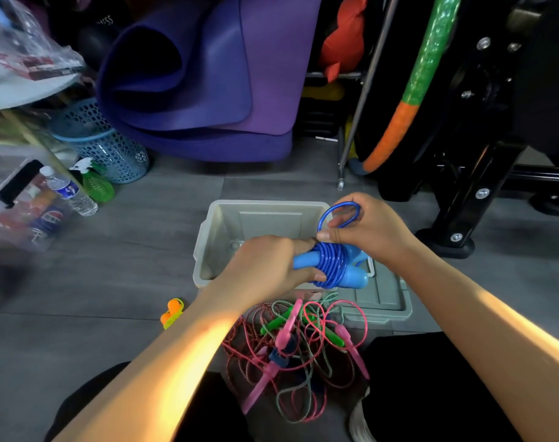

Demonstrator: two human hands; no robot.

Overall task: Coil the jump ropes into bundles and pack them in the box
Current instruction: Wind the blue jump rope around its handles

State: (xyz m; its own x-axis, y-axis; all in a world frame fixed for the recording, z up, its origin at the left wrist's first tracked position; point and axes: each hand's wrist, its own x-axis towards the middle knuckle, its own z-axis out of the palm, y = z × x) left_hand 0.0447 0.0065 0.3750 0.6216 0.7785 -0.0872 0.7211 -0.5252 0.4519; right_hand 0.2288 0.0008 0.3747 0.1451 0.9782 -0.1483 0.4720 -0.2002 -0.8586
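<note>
- left hand [271, 263] grips blue jump rope [330, 266] handles; right hand [364, 224] pinches its loose loop, over grey box [255, 215]
- tangled pink/green ropes [300, 342] at 6 o'clock of box, lid [383, 298] at 4
- grey tile floor [128, 250]; purple mats [208, 74] at 12, blue basket [106, 141] at 10

Left forearm [163, 355]: bare, reaching from the lower left of the frame up toward centre. Left hand [268, 266]: back facing the camera, fingers curling round and gripping the blue jump rope [330, 264] at mid-frame. Right forearm [482, 317]: bare, entering from the lower right, angling up-left. Right hand [367, 224]: sitting just above and right of the left hand, thumb and fingers pinching a loop of the same rope.
</note>
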